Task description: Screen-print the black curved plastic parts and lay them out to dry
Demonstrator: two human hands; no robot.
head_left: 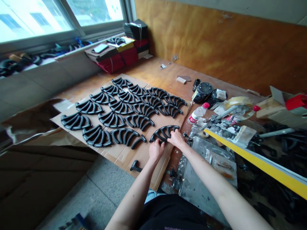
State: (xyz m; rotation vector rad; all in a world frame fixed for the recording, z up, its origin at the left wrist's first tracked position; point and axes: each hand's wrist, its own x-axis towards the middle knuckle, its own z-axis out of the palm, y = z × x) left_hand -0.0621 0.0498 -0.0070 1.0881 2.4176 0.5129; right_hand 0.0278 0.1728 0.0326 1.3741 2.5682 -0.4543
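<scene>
On the cardboard sheet (120, 156), both my hands hold a nested row of black curved handles (163, 130) near its front right edge. My left hand (156, 150) closes on the near left end of this row. Fingers of my right hand (176, 138) wrap its right end. Farther over the cardboard lie several similar fan-like groups of glossy black handles (112, 119), set side by side. A single black handle (136, 166) lies apart, close to my left forearm. My fingertips are partly hidden behind the row and the hands.
Right of the cardboard stand a plastic bottle (198, 113) with a red cap and a black jar (202, 92). A yellow-edged bar (254, 161) crosses the right side, above more dark parts. Red bundles (112, 62) are stacked by the window.
</scene>
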